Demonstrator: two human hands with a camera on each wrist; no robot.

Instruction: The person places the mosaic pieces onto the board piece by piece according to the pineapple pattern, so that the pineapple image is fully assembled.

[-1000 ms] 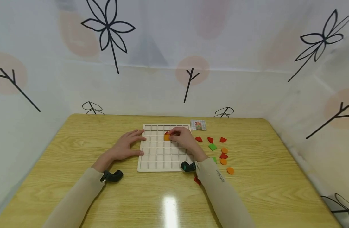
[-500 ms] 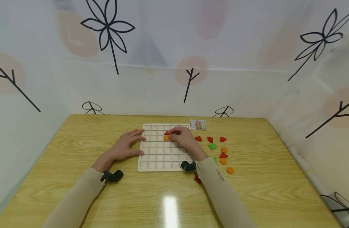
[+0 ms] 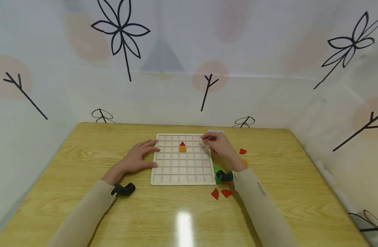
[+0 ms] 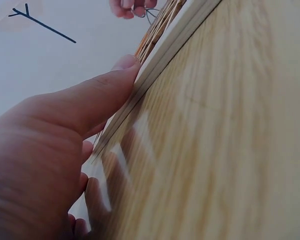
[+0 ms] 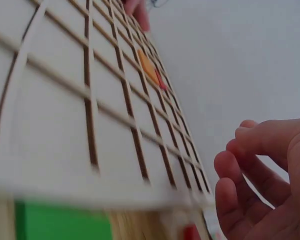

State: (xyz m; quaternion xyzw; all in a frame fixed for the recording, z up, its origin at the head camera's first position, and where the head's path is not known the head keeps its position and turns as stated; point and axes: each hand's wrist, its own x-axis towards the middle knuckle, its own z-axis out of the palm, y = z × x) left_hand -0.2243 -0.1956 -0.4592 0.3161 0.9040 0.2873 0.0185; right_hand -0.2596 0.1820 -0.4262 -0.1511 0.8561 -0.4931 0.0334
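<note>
A pale square grid board (image 3: pixel 183 183) lies on the table. An orange square tile (image 3: pixel 182 149) sits in one of its cells, and a red triangle tile (image 3: pixel 182 143) is in the cell just above. My left hand (image 3: pixel 136 158) rests at the board's left edge, fingers spread; in the left wrist view the thumb of the left hand (image 4: pixel 50 135) touches the rim. Over the board's upper right corner is my right hand (image 3: pixel 219 144). In the right wrist view the right hand (image 5: pixel 260 185) has loosely bent fingers and nothing shows between them.
Right of the board lie green tiles (image 3: pixel 217 169), an orange piece (image 3: pixel 245 163) and a red fan-shaped piece (image 3: pixel 243 151), some partly hidden by the right arm. Two more red pieces (image 3: pixel 220 193) lie nearer. A picture card (image 3: pixel 215 130) shows behind the right hand.
My right hand has left the red triangle and orange square tiles and moved right to the board's edge. Both tiles now show fully in their cells. The left hand stays at the board's left edge.
</note>
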